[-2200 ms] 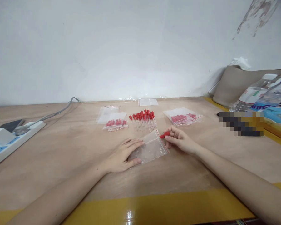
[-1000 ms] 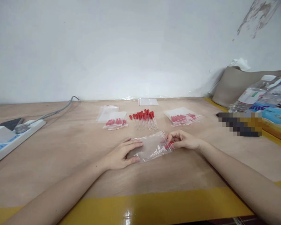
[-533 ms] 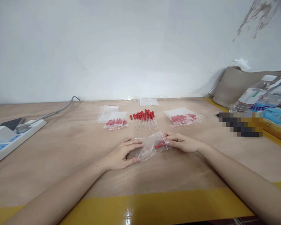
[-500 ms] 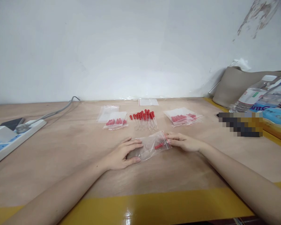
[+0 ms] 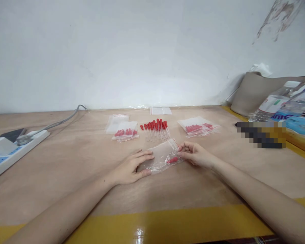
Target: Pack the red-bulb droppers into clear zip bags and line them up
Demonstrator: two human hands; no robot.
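A clear zip-lock bag (image 5: 160,153) lies in front of me, with red rubber bulbs (image 5: 173,160) of droppers inside near its red-lined mouth. My left hand (image 5: 133,166) rests flat over the bag's left end, thumb and fingers spread apart. At the mouth, my right hand (image 5: 196,154) pinches the bag's edge between thumb and curled fingers. Just beyond the bag is a loose row of glass droppers with red bulbs (image 5: 156,126). Filled zip-lock bags of droppers lie to the left (image 5: 127,127) and to the right (image 5: 198,126) of that row.
Flat bags (image 5: 161,111) lie against the wall. On the left are a power strip (image 5: 38,138), its grey cable (image 5: 63,121) and a dark phone-like slab (image 5: 13,134). At right stand plastic bottles (image 5: 274,104), a grey-brown bin (image 5: 246,96) and a pixelated dark object (image 5: 261,135).
My right hand's fingers have curled into a pinch at the bag's mouth, and that end has shifted slightly left. My left hand has stayed nearly still.
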